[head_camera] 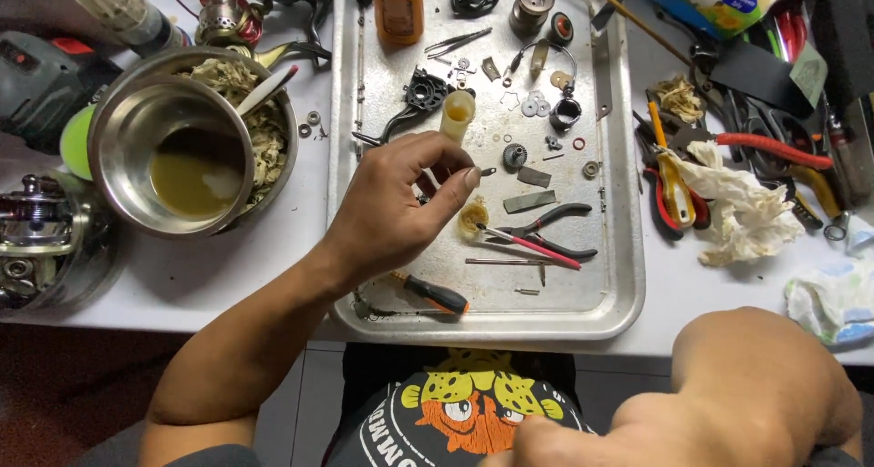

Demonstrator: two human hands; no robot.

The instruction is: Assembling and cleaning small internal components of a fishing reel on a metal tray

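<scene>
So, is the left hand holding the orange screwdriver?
No, the screwdriver lies on the tray below the left hand, whose fingers pinch a small metal part.

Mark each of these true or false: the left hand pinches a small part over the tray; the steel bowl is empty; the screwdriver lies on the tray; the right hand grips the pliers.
1. The left hand pinches a small dark part over the metal tray. True.
2. The steel bowl is empty. False: it holds murky yellowish liquid.
3. The orange-and-black screwdriver lies on the tray. True.
4. The right hand grips the pliers. False: the pliers lie loose on the tray, and the right hand is low near the body, away from them.
</scene>
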